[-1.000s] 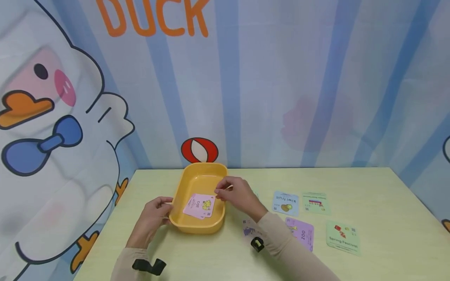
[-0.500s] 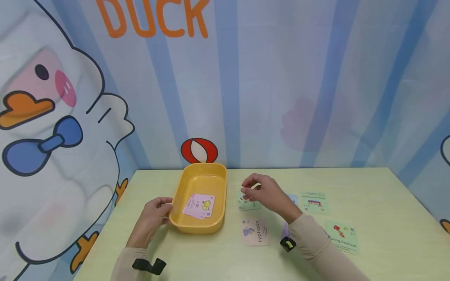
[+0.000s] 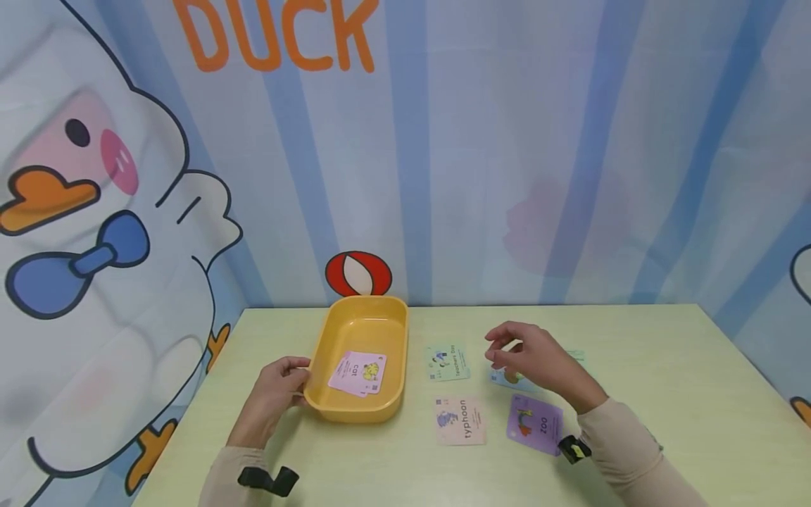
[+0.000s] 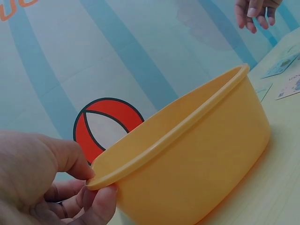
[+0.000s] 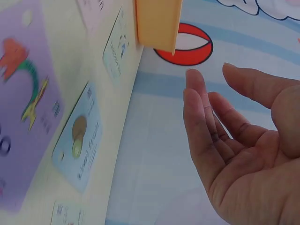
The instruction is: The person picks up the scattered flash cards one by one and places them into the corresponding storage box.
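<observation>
My left hand (image 3: 277, 391) pinches the near-left rim of a yellow plastic bin (image 4: 197, 164), thumb on top and fingers beneath. Inside the bin, a few overlapping pink cards (image 3: 358, 373) lie with "cat" uppermost. My right hand (image 3: 538, 358) hovers over the table, fingers loosely bent and holding nothing. It partly covers the blue kiwi fruit card (image 5: 80, 138) in the head view. Nearer me lies the purple zoo card (image 3: 535, 424).
A green Teachers' Day card (image 3: 447, 362) and a pink typhoon card (image 3: 460, 420) lie right of the bin. Behind my right hand a green card (image 3: 578, 358) shows partly. My right sleeve (image 3: 624, 447) hides the table area beneath. A printed curtain (image 3: 469, 176) rises behind the table.
My right hand has moved right from the bin's edge to above the kiwi fruit card. The typhoon, Teachers' Day and zoo cards have come into full sight. My left hand stays on the bin.
</observation>
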A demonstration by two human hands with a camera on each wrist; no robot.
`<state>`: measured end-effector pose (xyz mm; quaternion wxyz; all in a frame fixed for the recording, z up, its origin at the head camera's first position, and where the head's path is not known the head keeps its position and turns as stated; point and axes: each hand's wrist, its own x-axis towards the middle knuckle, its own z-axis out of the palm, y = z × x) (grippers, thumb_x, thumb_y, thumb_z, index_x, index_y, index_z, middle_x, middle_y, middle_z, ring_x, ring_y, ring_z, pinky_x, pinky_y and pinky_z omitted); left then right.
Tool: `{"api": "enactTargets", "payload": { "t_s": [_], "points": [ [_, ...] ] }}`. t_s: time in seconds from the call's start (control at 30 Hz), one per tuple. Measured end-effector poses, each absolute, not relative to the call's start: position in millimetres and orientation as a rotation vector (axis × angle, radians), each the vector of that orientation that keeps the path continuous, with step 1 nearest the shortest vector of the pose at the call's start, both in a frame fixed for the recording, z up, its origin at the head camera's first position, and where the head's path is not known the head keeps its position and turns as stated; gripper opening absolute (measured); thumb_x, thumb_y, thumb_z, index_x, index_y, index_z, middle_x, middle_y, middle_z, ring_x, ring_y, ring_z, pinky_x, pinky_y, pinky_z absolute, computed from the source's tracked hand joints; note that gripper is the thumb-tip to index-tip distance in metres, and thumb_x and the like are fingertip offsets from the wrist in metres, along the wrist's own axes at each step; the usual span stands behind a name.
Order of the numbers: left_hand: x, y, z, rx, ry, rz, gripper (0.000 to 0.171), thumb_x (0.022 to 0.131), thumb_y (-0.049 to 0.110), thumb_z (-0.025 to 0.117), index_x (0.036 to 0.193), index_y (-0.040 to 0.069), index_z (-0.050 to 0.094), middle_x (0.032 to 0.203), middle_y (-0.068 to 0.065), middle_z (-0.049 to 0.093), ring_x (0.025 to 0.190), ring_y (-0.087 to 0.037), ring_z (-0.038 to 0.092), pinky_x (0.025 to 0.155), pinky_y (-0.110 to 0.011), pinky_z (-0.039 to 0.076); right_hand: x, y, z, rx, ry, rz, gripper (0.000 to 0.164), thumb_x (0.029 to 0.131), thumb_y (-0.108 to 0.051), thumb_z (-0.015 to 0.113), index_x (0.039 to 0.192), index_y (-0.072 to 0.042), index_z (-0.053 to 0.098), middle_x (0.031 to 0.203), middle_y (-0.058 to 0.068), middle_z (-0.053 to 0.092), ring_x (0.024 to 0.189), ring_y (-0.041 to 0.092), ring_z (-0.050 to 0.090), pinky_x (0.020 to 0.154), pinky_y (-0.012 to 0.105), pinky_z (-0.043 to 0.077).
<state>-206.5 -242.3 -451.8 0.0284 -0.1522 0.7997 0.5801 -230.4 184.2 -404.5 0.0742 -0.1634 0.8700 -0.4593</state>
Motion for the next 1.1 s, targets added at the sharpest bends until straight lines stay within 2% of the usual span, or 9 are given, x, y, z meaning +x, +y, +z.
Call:
{"api": "enactTargets", "payload": {
  "t_s": [0.2, 0.4, 0.57, 0.83, 1.1],
  "points": [
    [-205.8, -242.8, -452.5, -0.478, 2.462, 1.789, 0.033, 0.099, 0.011, 0.053, 0.129, -0.001, 0.056, 0.111, -0.016, 0.061, 0.09, -0.024, 0.06, 0.069, -0.03, 0.056, -220.5, 211.7, -401.8, -0.514, 2.634, -1.316, 0.038, 0.096, -0.017, 0.067, 0.13, -0.003, 0.061, 0.11, 0.01, 0.067, 0.094, 0.026, 0.07, 0.078, 0.036, 0.056],
    [-205.2, -243.6, -451.5, -0.487, 2.459, 1.785, 0.033, 0.099, 0.012, 0.053, 0.13, -0.001, 0.056, 0.112, -0.016, 0.06, 0.092, -0.025, 0.059, 0.07, -0.03, 0.056, -211.8, 232.5, -404.6, -0.438, 2.652, -1.261, 0.042, 0.094, -0.018, 0.07, 0.132, -0.003, 0.06, 0.113, 0.01, 0.067, 0.097, 0.023, 0.068, 0.08, 0.033, 0.057],
    [-205.7, -243.2, -451.1, -0.479, 2.454, 1.786, 0.033, 0.1, 0.012, 0.054, 0.13, -0.001, 0.056, 0.112, -0.016, 0.06, 0.092, -0.024, 0.06, 0.07, -0.031, 0.056, -203.8, 251.6, -409.2, -0.407, 2.697, -1.171, 0.046, 0.092, -0.018, 0.074, 0.131, 0.0, 0.06, 0.114, 0.013, 0.067, 0.099, 0.025, 0.067, 0.08, 0.037, 0.057],
    [-207.0, -242.9, -450.5, -0.472, 2.457, 1.793, 0.034, 0.099, 0.011, 0.053, 0.13, -0.001, 0.056, 0.107, -0.015, 0.06, 0.09, -0.023, 0.059, 0.069, -0.03, 0.056, -192.2, 292.0, -420.5, -0.27, 2.734, -1.053, 0.049, 0.09, -0.012, 0.075, 0.132, 0.004, 0.057, 0.119, 0.02, 0.064, 0.101, 0.031, 0.067, 0.072, 0.037, 0.057],
    [-208.0, -243.4, -452.5, -0.467, 2.451, 1.81, 0.033, 0.098, 0.011, 0.054, 0.128, -0.001, 0.057, 0.105, -0.013, 0.06, 0.088, -0.022, 0.059, 0.068, -0.029, 0.056, -188.4, 328.2, -432.8, -0.184, 2.783, -0.827, 0.063, 0.083, -0.026, 0.083, 0.13, 0.007, 0.057, 0.12, 0.021, 0.064, 0.106, 0.037, 0.063, 0.085, 0.051, 0.054]
  ]
}}
